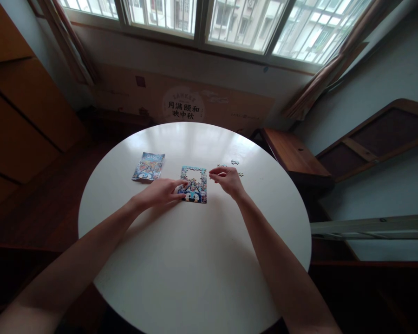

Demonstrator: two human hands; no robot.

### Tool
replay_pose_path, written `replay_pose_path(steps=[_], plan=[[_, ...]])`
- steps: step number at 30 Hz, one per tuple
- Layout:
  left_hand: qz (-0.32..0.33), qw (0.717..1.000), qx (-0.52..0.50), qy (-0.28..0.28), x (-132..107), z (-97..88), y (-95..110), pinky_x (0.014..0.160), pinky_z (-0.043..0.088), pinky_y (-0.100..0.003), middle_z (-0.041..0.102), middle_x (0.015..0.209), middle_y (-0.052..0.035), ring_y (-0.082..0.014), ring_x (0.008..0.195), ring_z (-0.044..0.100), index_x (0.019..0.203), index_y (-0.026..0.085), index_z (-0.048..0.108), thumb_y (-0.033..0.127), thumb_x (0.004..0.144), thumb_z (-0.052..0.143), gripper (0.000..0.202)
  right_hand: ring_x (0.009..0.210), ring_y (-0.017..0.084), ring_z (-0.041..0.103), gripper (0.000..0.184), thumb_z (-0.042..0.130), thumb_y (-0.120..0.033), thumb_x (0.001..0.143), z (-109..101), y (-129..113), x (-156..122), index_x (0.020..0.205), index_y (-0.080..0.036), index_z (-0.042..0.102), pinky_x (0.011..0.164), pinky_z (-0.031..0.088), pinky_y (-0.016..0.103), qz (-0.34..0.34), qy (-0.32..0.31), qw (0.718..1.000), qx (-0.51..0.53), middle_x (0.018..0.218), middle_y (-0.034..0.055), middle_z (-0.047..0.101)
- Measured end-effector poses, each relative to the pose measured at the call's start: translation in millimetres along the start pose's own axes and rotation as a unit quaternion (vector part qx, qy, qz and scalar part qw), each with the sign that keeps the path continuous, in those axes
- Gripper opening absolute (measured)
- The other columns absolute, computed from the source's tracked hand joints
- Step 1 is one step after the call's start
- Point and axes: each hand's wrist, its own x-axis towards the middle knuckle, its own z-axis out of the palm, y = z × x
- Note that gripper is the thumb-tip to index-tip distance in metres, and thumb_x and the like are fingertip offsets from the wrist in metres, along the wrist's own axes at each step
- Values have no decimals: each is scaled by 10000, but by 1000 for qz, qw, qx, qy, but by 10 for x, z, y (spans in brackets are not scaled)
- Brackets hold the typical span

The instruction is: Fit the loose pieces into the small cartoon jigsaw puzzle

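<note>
A partly assembled jigsaw puzzle lies on the table, with a white gap inside the upper part of its frame. My left hand rests at the puzzle's left side, fingers stretched apart and fingertips touching it. Just right of the puzzle, my right hand is closed in a pinch on a small puzzle piece, mostly hidden by the fingertips. Several loose puzzle pieces lie beyond and beside this hand. To the left is a flat colourful packet with a picture like the puzzle's.
The round white table carries all of this. A wooden side table stands beyond its right edge, and a wooden cabinet is at the left. Barred windows and a printed cardboard panel are at the back.
</note>
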Motion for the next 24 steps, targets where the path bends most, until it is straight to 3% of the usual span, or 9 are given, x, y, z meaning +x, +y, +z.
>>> replay_pose_path(steps=[5,11,16,24], plan=[[-1,1000,-1,6,-3,25,-26,619,351,-248,700,727,-17,-185,646,612,1403,249,597,515,929,571,544,719,169,693,64,724,-210,715,244,-39,19,756,-171,752,718,560,296,-13,1,1000,-17,760,53,753],[-2,1000,2,5,-5,21,-22,614,350,-249,708,749,-25,-188,663,623,1404,243,600,506,930,572,542,740,157,653,64,698,-233,778,448,10,-67,786,-186,741,760,521,291,-57,27,996,-60,806,35,756],[-6,1000,2,5,-3,18,-14,614,356,-247,717,777,-28,-188,675,625,1408,253,597,512,930,577,544,787,169,610,57,692,-186,792,473,69,-115,789,-198,747,848,481,314,-94,8,988,-120,821,27,745],[-6,1000,2,3,-3,16,-1,618,357,-238,714,762,-24,-180,663,620,1394,243,607,505,929,583,535,908,215,585,49,733,-185,799,479,120,-118,779,-215,766,899,455,351,-99,51,977,-183,854,50,675]])
